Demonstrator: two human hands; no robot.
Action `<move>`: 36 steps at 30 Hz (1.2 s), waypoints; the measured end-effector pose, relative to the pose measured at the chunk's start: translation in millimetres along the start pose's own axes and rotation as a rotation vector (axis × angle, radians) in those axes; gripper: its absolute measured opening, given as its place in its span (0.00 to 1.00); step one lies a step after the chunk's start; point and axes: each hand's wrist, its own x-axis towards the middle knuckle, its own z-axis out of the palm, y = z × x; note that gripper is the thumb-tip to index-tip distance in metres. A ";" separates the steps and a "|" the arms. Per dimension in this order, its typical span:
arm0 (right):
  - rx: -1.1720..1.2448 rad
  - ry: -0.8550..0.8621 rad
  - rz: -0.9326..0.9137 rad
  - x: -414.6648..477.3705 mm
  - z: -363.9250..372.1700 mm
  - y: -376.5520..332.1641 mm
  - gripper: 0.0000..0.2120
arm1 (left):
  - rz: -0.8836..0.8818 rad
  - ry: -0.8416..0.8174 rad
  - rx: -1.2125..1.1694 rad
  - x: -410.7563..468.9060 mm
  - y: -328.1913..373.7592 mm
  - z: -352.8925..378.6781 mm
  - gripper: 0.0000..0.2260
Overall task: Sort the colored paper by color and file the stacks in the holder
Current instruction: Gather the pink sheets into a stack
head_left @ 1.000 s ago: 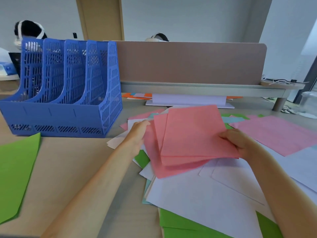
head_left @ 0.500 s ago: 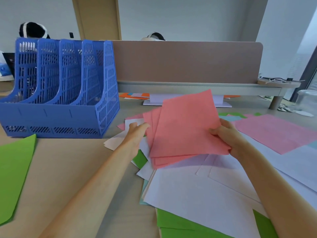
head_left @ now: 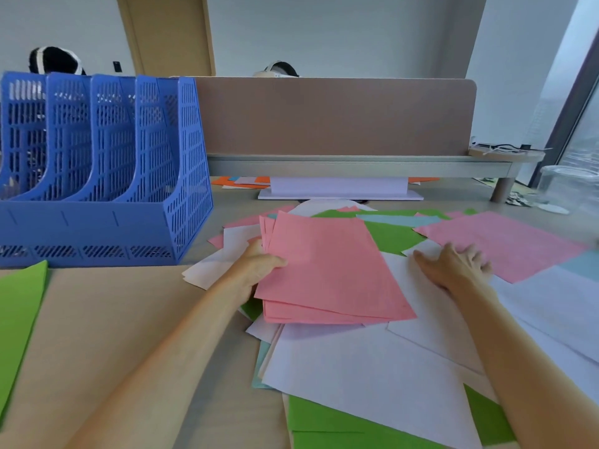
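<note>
The left hand [head_left: 259, 268] pinches the pink stack [head_left: 327, 270] at its nine o'clock edge, thumb on top. The stack sits in the middle of the paper mess on the tabletop [head_left: 107, 319]. The right hand [head_left: 453, 267] lies spread on white sheets [head_left: 372, 367], at three o'clock from the stack, beside a loose pink sheet [head_left: 512, 244]. The blue holder [head_left: 103, 176] stands at ten o'clock. Paper is light, thin and floppy, and sheets slip apart. I think holding two edges would keep the stack neat.
</note>
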 end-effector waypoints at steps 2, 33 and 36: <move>0.009 0.011 -0.011 -0.2 0.3 0.3 0.37 | 0.006 -0.016 0.014 0.6 -0.2 0.5 0.17; 0.151 -0.247 -0.803 -75.8 -13.3 -64.7 0.28 | 0.004 -0.083 -0.021 -6.0 1.9 -1.4 0.18; 0.014 -0.321 -0.950 -81.4 -0.2 -68.9 0.30 | 0.035 -0.067 -0.025 -7.4 3.4 2.0 0.10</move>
